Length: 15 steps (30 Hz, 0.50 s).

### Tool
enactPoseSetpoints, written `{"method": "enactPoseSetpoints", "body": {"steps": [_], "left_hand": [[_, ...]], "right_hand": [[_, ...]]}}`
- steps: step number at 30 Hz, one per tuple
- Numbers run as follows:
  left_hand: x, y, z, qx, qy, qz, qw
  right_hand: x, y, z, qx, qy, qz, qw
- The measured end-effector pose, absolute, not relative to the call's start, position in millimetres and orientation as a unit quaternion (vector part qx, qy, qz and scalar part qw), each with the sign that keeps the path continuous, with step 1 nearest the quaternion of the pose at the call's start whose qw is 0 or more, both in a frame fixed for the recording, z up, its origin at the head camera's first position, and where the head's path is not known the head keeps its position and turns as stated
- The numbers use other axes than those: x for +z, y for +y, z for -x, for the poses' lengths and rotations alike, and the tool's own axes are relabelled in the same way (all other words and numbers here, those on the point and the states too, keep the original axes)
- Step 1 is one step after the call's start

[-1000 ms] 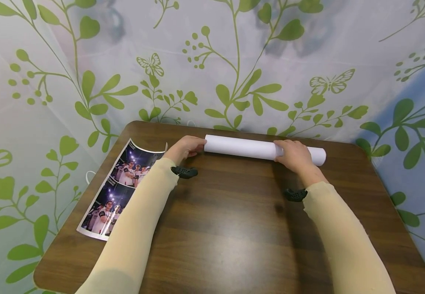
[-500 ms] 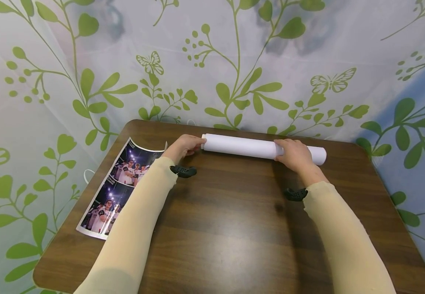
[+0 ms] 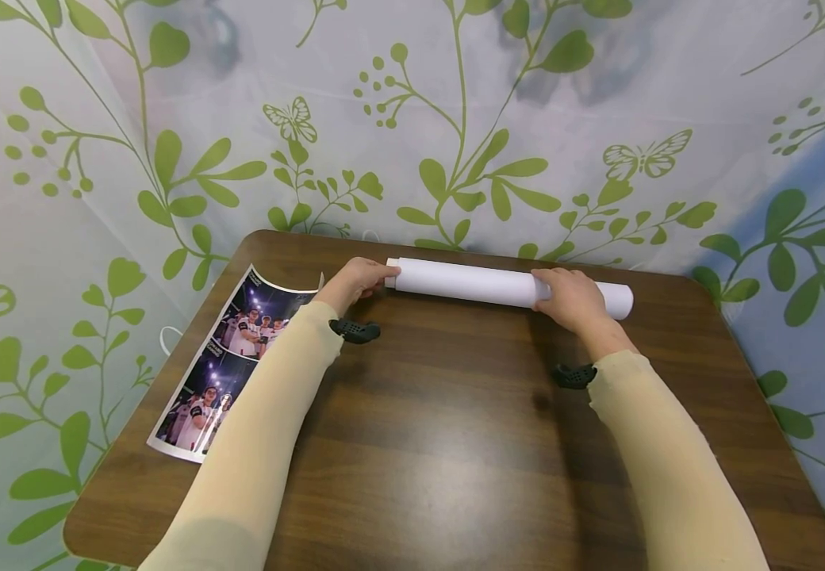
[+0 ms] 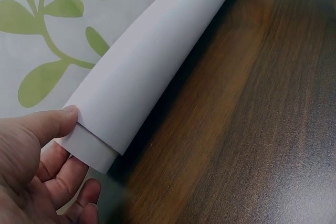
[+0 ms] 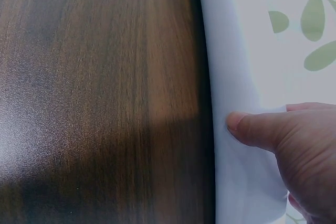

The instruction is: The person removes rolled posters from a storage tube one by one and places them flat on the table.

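A white paper roll [image 3: 462, 282] lies along the back of the wooden table. At its left end, an inner layer [image 4: 93, 149] sticks out a little past the outer sheet. My left hand [image 3: 354, 283] pinches that end, with the thumb on top at the step between layers and fingers underneath, as the left wrist view shows. Towards the right end, my right hand [image 3: 573, 300] holds the roll from above. Its thumb [image 5: 257, 128] lies along the near side, while the other fingers are mostly hidden behind the roll.
On the table's left side lies a glossy, curled photo print [image 3: 205, 388] with two group pictures, partly hidden by the left sleeve [image 3: 255, 428]. A leaf-patterned fabric backdrop [image 3: 355, 119] hangs right behind the wooden table [image 3: 448, 444].
The inner layer now protrudes from the roll's left end, where earlier the end looked even. My left hand has shifted slightly left with it. The right hand stays in place.
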State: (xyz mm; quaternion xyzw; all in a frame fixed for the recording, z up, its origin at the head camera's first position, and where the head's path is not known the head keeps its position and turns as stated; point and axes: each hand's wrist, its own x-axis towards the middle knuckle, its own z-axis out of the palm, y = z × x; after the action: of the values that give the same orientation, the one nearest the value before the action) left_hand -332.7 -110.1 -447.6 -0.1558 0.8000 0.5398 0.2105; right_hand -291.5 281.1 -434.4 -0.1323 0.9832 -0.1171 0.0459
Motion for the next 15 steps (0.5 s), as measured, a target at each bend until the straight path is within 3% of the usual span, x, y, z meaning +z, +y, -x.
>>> {"method": "enactPoseSetpoints", "body": {"steps": [15], "left_hand": [[-436.3, -112.2, 327.2, 0.556, 0.788, 0.161, 0.210]], "right_hand": [[-435.6, 281.9, 293.6, -0.116, 0.983, 0.135, 0.042]]}}
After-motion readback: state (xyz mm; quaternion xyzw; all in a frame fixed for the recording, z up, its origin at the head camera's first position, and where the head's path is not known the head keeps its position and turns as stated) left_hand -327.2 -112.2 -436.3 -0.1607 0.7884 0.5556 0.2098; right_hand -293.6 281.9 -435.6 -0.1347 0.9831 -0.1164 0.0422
